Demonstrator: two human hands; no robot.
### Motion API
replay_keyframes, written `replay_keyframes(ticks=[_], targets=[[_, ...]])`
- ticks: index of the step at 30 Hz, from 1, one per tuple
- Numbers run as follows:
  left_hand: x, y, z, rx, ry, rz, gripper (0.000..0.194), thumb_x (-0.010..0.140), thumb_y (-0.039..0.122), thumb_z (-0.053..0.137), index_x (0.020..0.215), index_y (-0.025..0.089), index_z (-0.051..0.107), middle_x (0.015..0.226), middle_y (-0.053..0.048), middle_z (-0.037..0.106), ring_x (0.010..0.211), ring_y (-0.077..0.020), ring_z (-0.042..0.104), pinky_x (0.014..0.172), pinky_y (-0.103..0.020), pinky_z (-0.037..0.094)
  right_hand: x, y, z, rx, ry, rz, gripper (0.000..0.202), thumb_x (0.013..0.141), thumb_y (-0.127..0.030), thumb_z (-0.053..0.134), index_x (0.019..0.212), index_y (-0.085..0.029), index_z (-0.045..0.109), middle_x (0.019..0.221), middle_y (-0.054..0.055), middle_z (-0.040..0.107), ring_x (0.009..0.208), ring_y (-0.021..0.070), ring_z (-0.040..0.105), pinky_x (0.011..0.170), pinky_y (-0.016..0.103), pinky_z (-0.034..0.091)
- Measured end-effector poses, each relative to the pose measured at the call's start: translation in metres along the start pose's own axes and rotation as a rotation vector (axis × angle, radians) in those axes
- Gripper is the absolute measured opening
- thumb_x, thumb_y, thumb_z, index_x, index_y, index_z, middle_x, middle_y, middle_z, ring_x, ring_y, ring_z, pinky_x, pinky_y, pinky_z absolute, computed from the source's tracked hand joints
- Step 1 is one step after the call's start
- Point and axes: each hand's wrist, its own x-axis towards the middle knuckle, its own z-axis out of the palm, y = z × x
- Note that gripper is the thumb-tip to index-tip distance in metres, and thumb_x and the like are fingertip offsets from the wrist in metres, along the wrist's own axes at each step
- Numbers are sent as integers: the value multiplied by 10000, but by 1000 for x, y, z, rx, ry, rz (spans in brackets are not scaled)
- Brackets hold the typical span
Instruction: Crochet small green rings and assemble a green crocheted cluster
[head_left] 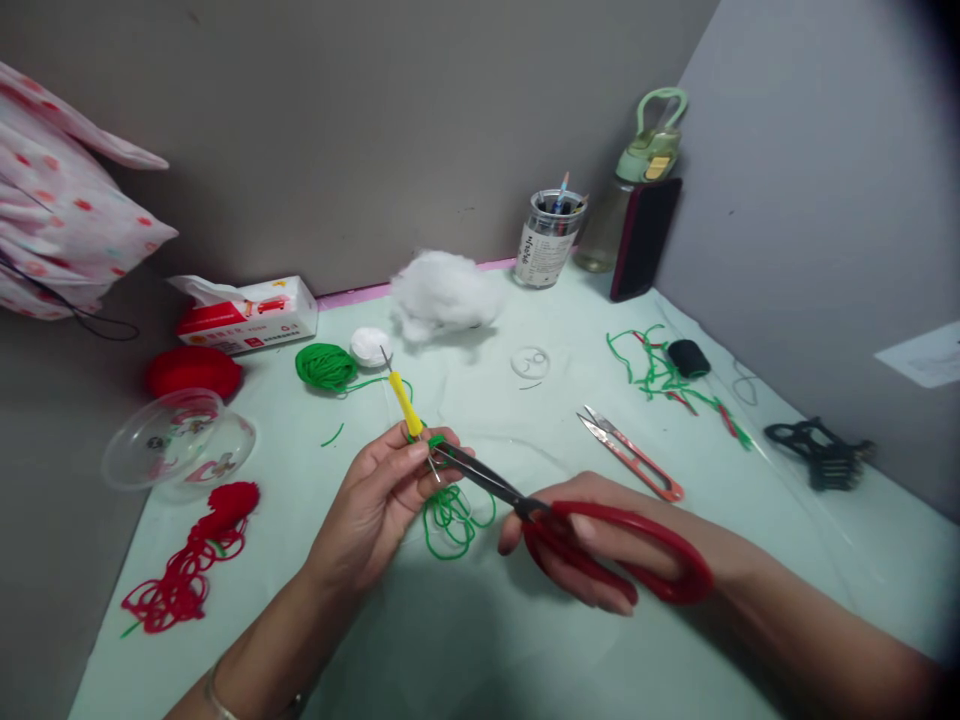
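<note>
My left hand (386, 485) pinches a yellow-handled crochet hook (406, 405) together with a small green yarn piece (437, 441); the hook's thin metal shaft points up and away. My right hand (581, 540) has its fingers through the red handles of a pair of scissors (622, 545). The dark scissor blades reach left to the green piece at my left fingertips, and a thin metal point shows just below them. I cannot tell whether the blades touch the yarn. Loose green yarn (454, 525) lies in loops on the table under my hands.
At the back left are a green yarn ball (326, 367), a tissue pack (251, 312) and clear plastic bowls (180, 440). Red yarn (191, 560) lies at left. White stuffing (446, 295), a pencil jar (549, 245) and a bottle (649, 160) stand behind. Thread snips (630, 455) and yarn scraps (652, 370) lie right.
</note>
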Motion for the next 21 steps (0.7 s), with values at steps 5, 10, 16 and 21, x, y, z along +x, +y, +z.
replay_keyframes(ticks=[5,10,16,21], targets=[[-2,2,0,-58,-49,-53,135,757,191,829,868,127,786,891,-54,779,808,-152,734,750,-220,633,3,0,-2,70,-79,7,608,1012,-584,426,1239,-63,644,566,-30,502,410,62,397,429,194,339],[-5,4,-1,-82,-101,-77,143,762,193,835,877,123,785,909,-53,780,827,-155,740,765,-230,637,4,7,-9,162,-134,-44,627,1008,-583,415,1226,-45,653,545,-36,487,381,63,384,400,193,331],[-3,2,-5,-52,-106,-67,141,802,162,808,930,107,787,940,-48,767,836,-140,739,827,-235,638,-2,3,-20,82,-122,-86,581,979,-571,499,1206,-61,660,594,-34,501,407,48,373,429,188,336],[-2,-2,-5,-37,-61,-82,134,796,146,812,926,119,792,950,-52,778,845,-143,757,812,-203,635,-3,-9,-10,-225,149,-46,533,964,-577,537,1226,-122,631,650,-38,488,519,75,413,495,208,355]])
